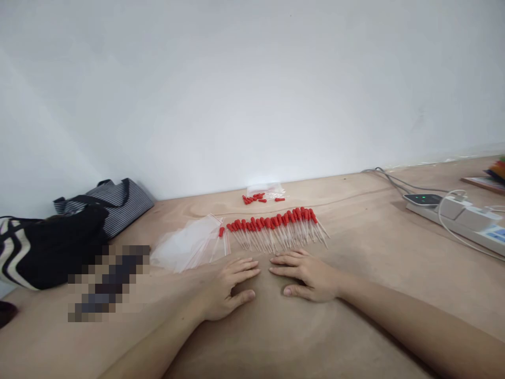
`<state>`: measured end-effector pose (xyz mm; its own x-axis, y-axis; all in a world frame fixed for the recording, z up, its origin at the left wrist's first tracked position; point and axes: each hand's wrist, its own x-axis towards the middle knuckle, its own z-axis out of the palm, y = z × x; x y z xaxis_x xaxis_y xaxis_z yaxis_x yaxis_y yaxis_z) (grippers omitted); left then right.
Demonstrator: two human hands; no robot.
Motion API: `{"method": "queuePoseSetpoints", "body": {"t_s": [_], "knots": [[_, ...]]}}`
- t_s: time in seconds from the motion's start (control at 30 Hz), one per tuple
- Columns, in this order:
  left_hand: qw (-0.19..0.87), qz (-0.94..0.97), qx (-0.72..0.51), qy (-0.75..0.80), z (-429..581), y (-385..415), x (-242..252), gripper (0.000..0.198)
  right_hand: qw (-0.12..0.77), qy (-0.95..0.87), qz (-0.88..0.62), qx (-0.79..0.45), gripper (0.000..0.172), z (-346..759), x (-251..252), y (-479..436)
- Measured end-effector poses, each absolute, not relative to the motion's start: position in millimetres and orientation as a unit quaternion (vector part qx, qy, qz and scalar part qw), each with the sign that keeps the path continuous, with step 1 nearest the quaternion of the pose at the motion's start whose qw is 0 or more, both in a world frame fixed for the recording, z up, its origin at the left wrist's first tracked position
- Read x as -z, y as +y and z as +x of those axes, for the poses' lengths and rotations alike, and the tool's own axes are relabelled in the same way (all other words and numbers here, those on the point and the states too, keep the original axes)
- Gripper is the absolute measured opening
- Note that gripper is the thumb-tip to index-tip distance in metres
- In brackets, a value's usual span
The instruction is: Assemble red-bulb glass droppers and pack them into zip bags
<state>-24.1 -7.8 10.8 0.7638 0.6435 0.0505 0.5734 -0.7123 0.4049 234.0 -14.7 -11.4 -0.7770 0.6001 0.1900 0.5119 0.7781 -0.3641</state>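
Observation:
My left hand [224,287] and my right hand [307,276] lie flat on the wooden table [355,252], palms down, fingers stretched out and fingertips almost meeting. Neither holds anything. Just beyond the fingertips lies a row of several clear droppers with red rubber bulbs [276,227]. One more dropper [222,238] lies apart at the row's left end, on a pile of clear plastic bags [189,243]. Farther back, loose red bulbs [256,199] lie beside another small clear bag [267,190].
A striped bag [114,202] and a dark bag [47,247] stand at the left against the white wall. A power strip [457,216] with plugs and cables runs along the right. Colourful items [491,178] sit at the far right edge.

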Motion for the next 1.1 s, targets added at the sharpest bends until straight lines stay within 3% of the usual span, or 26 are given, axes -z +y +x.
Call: {"method": "queuePoseSetpoints", "body": {"t_s": [0.13,0.27,0.47,0.77,0.9,1.1], "knots": [[0.099,0.883,-0.235,0.394,-39,11,-4,0.025,0.154,-0.929,-0.299,-0.154,0.053,234,10,-15],[-0.028,0.807,-0.284,0.517,-73,40,-2,0.030,0.158,-0.927,-0.303,-0.158,0.052,233,9,-15],[0.016,0.805,-0.154,0.573,-104,50,-4,0.061,0.164,-0.925,-0.304,-0.160,0.053,233,10,-14],[0.063,0.808,-0.068,0.582,-92,43,-7,0.043,0.161,-0.924,-0.307,-0.163,0.052,233,9,-14],[0.063,0.798,-0.071,0.595,-89,45,-6,0.046,0.159,-0.924,-0.308,-0.162,0.052,233,10,-14],[0.041,0.778,-0.102,0.619,-80,48,-1,0.030,0.158,-0.924,-0.310,-0.160,0.051,233,9,-14]]}}
